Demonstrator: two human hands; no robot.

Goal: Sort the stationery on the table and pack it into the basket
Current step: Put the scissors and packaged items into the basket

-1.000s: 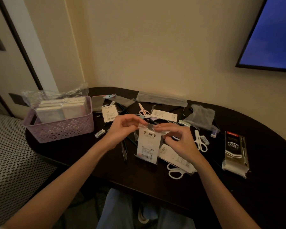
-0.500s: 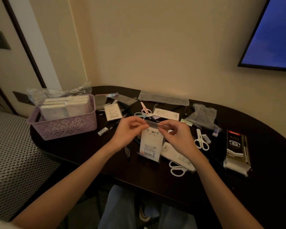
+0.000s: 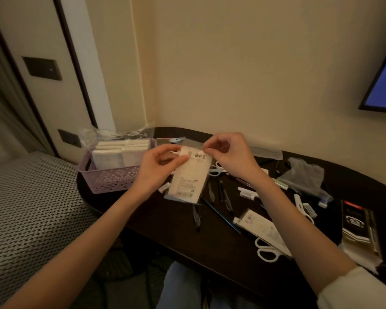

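Both hands — left hand (image 3: 158,168), right hand (image 3: 230,156) — pinch a white packet (image 3: 188,175) above the table (image 3: 165,219).

A white packet (image 3: 188,175) in clear wrap hangs upright, pinched at its top between fingers (image 3: 178,160). The purple basket (image 3: 111,178), full of white packs, sits just left of them.

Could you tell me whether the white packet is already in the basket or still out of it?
Out. Both hands, left and right, hold the packet in the air beside the basket.
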